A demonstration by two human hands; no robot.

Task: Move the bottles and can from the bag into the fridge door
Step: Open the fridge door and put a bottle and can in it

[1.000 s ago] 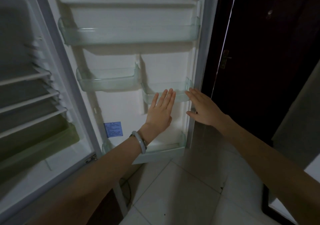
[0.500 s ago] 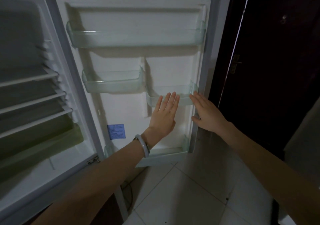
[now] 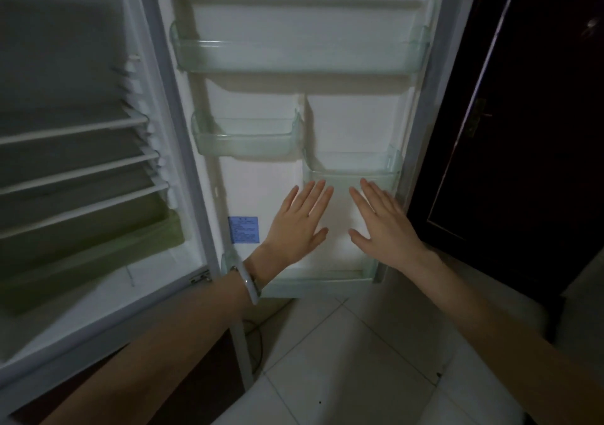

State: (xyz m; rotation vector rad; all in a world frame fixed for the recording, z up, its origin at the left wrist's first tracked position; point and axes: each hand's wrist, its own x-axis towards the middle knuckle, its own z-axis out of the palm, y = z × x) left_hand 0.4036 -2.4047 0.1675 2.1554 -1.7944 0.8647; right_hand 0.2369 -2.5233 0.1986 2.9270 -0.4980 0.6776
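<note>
The fridge door (image 3: 255, 189) stands wide open and faces me, white inside. It carries a long top shelf (image 3: 300, 55), a small left shelf (image 3: 245, 143), a small right shelf (image 3: 353, 169) and a bottom shelf (image 3: 313, 282), all pale green clear plastic with nothing in them. My left hand (image 3: 299, 225) and my right hand (image 3: 384, 225) are held flat side by side in front of the door's lower part, fingers spread and pointing up, holding nothing. No bag, bottle or can is in view.
The fridge's dim interior (image 3: 72, 150) with white wire racks lies at the left. A dark wooden door (image 3: 536, 130) stands at the right. A white bracelet (image 3: 250, 285) sits on my left wrist. Pale floor tiles (image 3: 343, 359) lie below.
My right hand has moved left from the door's outer edge to in front of the inner panel, beside my left hand. The view has shifted so the door sits more centrally.
</note>
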